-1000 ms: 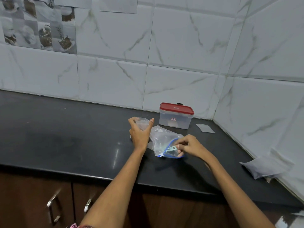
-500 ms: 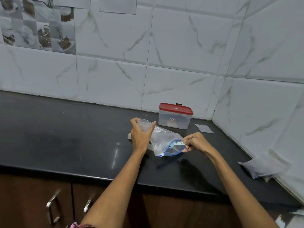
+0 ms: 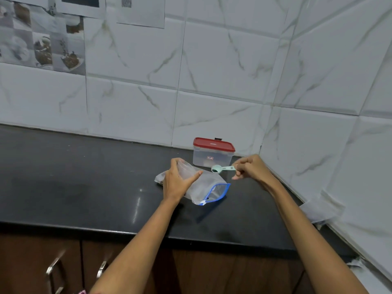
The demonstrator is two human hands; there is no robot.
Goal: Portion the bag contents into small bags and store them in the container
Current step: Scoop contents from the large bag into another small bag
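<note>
1. The step in hand looks like scooping: the right hand pinches the handle of a small mint-green measuring spoon, its bowl held level in the air and dark inside, so it seems loaded.
2. The left hand is curled round a small clear bag, thumb on one side and fingers on the other, holding its mouth up toward the spoon.
3. The big zip bag, the one with the blue seal, lies on the black counter just under both hands, its mouth gaping toward the person.
4. The container stands behind, near the tiled wall, with its red lid on; I cannot tell whether anything is inside.
5. Next, I judge, the spoon must travel the short way left and tip into the small bag, which calls for a steady wrist and a mouth kept wide, or the contents spill.
</note>
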